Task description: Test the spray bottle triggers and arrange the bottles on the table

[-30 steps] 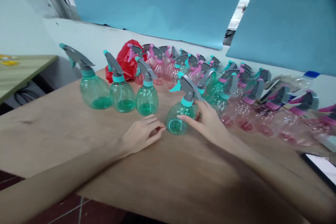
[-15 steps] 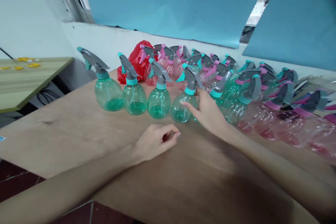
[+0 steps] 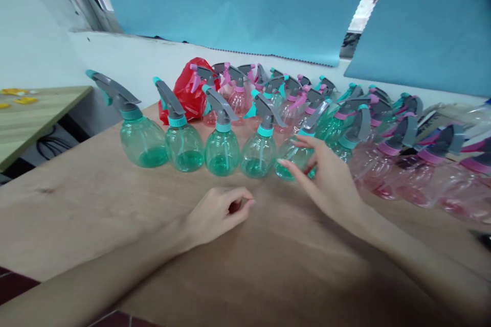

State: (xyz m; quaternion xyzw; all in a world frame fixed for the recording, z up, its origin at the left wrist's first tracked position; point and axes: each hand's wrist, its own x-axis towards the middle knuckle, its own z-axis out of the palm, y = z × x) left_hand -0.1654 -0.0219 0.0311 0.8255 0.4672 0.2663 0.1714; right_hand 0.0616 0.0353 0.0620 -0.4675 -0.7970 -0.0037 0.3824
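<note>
A row of upright green spray bottles (image 3: 221,149) with grey triggers stands along the wooden table (image 3: 95,214). My right hand (image 3: 326,179) is curled round another green spray bottle (image 3: 293,156) just right of that row, fingers on its body. My left hand (image 3: 218,209) rests on the table in front of the row, fingers loosely curled, and I see nothing in it. Behind and to the right lie many more green and pink spray bottles (image 3: 402,168), some standing and some tipped over.
A red plastic bag (image 3: 187,89) sits at the back behind the row. A second table (image 3: 34,112) with yellow bits stands at the left. Blue blinds (image 3: 230,5) cover the window above a white sill.
My right hand set one green bottle at the end of the row, let go, and moved right onto another green bottle. My left hand stayed curled on the table.
</note>
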